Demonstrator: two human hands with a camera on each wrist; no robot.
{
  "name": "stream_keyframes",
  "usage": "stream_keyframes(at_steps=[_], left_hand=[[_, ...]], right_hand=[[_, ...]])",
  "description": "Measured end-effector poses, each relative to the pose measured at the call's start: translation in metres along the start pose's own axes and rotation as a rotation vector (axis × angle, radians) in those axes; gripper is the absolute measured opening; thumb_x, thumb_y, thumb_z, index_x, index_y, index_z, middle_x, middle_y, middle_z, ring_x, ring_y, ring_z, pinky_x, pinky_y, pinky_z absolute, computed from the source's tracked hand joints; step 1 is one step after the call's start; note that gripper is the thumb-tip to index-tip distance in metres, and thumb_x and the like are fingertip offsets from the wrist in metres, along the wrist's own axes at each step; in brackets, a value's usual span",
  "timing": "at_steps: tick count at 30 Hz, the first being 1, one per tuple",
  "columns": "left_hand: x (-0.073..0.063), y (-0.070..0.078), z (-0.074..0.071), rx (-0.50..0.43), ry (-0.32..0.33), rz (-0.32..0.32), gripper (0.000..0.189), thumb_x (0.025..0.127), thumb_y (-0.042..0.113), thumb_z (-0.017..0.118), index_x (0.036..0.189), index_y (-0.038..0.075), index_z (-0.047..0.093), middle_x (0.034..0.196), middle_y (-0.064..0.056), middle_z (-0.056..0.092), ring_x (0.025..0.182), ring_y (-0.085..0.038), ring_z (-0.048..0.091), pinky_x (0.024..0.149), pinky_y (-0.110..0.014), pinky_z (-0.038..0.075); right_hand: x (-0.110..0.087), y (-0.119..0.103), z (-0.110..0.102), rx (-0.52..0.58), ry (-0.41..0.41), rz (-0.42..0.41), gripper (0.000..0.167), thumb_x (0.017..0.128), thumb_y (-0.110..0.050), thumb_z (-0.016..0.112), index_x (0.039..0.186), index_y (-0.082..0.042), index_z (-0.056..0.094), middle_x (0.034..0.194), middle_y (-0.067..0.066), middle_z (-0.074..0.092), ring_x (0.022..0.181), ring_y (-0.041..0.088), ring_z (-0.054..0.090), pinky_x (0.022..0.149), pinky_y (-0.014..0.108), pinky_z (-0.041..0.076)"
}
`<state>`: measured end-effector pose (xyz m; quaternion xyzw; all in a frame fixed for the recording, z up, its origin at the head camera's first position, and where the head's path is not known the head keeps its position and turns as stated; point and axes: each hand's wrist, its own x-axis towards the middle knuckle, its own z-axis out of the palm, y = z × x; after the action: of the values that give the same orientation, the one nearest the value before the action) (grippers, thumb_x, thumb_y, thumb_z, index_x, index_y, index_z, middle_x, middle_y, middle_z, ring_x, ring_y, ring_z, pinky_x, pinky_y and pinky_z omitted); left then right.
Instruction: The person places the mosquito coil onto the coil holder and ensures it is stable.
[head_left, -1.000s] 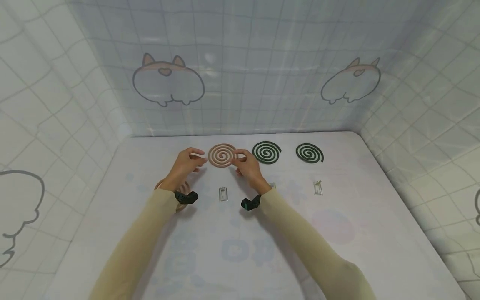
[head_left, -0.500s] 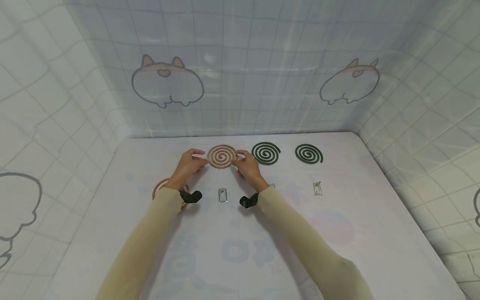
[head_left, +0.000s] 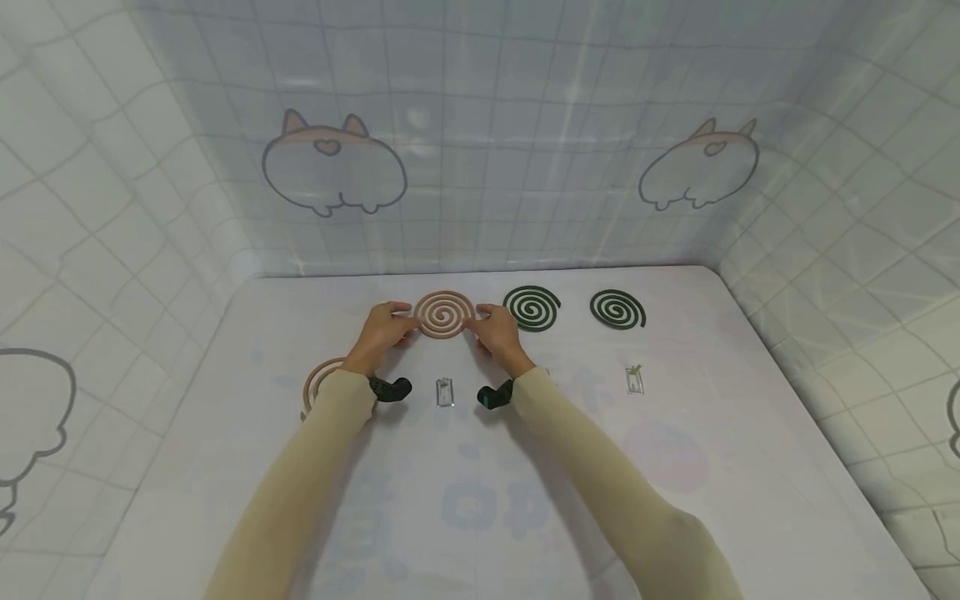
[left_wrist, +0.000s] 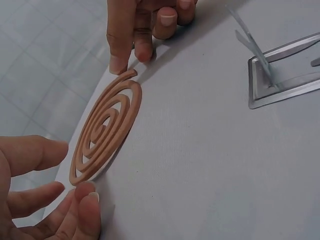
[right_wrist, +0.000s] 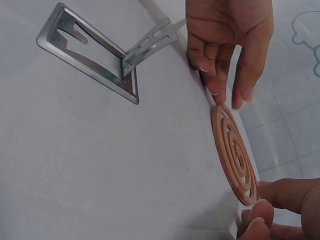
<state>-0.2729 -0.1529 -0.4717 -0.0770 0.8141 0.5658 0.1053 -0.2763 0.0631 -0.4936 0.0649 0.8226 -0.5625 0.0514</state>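
A brown mosquito coil (head_left: 443, 315) lies between my hands near the table's far side, and it shows tilted in the left wrist view. My right hand (head_left: 497, 332) pinches its right edge between thumb and forefinger; in the right wrist view those fingertips (right_wrist: 262, 206) meet at the rim. At the opposite edge my left hand (head_left: 381, 332) touches the coil with a fingertip, its forefinger held apart from it. Nearer to me, between the wrists, lies a metal coil stand (head_left: 445, 392) with raised prongs.
Two green mosquito coils (head_left: 532, 309) lie in the same row to the right. A second brown coil (head_left: 309, 390) is partly covered by my left forearm. Another metal stand (head_left: 634, 380) lies at the right. Tile-patterned walls (head_left: 480, 167) enclose the white tabletop (head_left: 450, 450).
My left hand has moved slightly right, up to the brown coil's left edge. More of the second brown coil shows beside the left forearm. My right hand has stayed nearly still.
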Motion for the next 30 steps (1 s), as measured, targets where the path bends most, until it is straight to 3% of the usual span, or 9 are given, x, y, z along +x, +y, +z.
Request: stream_keyframes(at_steps=[11,20,26,30], left_hand=[[0.0040,0.0013,0.0011,0.035,-0.013,0.004,0.050,0.101,0.014,0.064,0.147,-0.001,0.051,0.108,-0.015,0.065,0.081,-0.018,0.063,0.071,-0.025,0.058],[0.0049,0.0017,0.0021,0.019,0.002,0.008,0.046,0.100,0.012,0.066,0.143,0.001,0.056,0.099,-0.013,0.068,0.076,-0.017,0.065,0.066,-0.025,0.059],[0.0069,0.0014,0.0038,-0.027,0.034,0.015,0.045,0.099,0.008,0.067,0.142,0.001,0.053,0.099,-0.014,0.071,0.078,-0.017,0.072,0.074,-0.027,0.061],[0.0062,0.0026,0.0049,-0.070,0.056,0.014,0.047,0.098,0.006,0.068,0.142,0.002,0.050,0.104,-0.017,0.072,0.081,-0.019,0.075,0.082,-0.030,0.060]], right_hand=[[0.0068,0.0023,0.0020,-0.009,-0.022,0.020,0.042,0.098,-0.021,0.073,0.138,-0.010,0.065,0.059,0.004,0.057,0.037,0.011,0.045,0.036,0.023,0.041],[0.0049,0.0012,0.0001,0.035,0.004,0.003,0.037,0.098,-0.016,0.073,0.135,-0.013,0.067,0.067,0.007,0.061,0.039,0.011,0.047,0.036,0.024,0.040],[0.0076,0.0024,0.0013,0.019,0.013,0.011,0.037,0.099,-0.021,0.073,0.135,-0.019,0.066,0.060,0.005,0.059,0.039,0.012,0.048,0.036,0.024,0.041],[0.0054,0.0024,0.0025,0.066,0.019,-0.016,0.036,0.098,-0.021,0.073,0.134,-0.019,0.066,0.066,0.009,0.064,0.040,0.013,0.050,0.037,0.025,0.041]])
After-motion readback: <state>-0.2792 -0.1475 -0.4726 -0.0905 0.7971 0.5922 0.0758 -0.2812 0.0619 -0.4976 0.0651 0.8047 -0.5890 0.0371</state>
